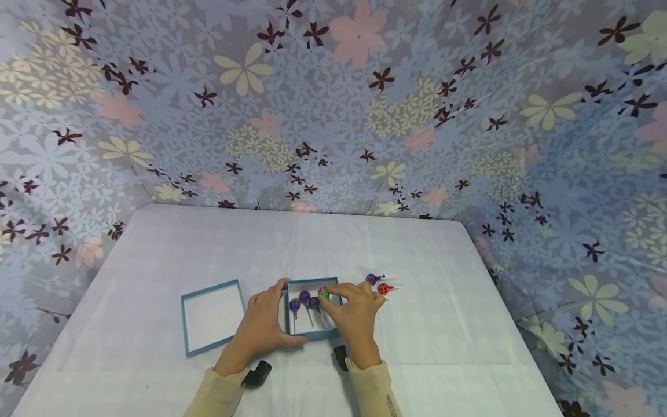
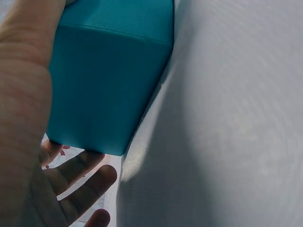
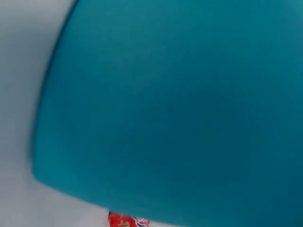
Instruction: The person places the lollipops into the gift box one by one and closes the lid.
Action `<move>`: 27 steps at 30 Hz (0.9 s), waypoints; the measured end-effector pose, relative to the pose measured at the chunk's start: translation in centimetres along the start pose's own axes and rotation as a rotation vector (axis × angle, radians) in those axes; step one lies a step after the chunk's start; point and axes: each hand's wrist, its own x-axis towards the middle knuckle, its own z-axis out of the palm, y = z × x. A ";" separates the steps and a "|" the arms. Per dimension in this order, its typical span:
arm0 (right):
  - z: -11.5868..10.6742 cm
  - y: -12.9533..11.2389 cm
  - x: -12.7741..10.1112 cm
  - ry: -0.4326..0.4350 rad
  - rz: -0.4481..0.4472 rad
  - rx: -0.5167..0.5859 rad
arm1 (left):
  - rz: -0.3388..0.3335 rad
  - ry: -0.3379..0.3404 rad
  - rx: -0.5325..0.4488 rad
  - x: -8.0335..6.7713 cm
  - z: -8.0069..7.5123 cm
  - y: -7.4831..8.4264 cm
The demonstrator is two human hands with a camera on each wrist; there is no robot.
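The green lollipop (image 1: 324, 292) sits at the far right corner inside the blue box (image 1: 312, 335), pinched by the right hand (image 1: 356, 315); its stick is hidden, so its direction cannot be told. Best lowered beside the purple lollipops (image 1: 304, 301), sticks toward the person. The left hand (image 1: 266, 324) curls around the box's left wall.

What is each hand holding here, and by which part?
The left hand grips the blue box by its left wall and near corner. The right hand pinches a green lollipop by its head over the box.
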 end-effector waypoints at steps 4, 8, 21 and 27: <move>0.0 0.0 -0.3 -0.034 0.026 -0.016 | 0.001 -0.005 -0.003 -0.1 0.1 0.0; 0.2 0.1 -0.4 -0.035 0.013 -0.066 | 0.006 0.002 0.003 -0.2 0.2 -0.1; 0.1 -0.5 0.0 -0.081 -0.057 -0.276 | 0.003 0.000 -0.008 0.0 0.3 -0.1; 0.1 -0.8 0.0 -0.114 -0.046 -0.306 | -0.003 -0.010 -0.004 0.0 0.2 -0.1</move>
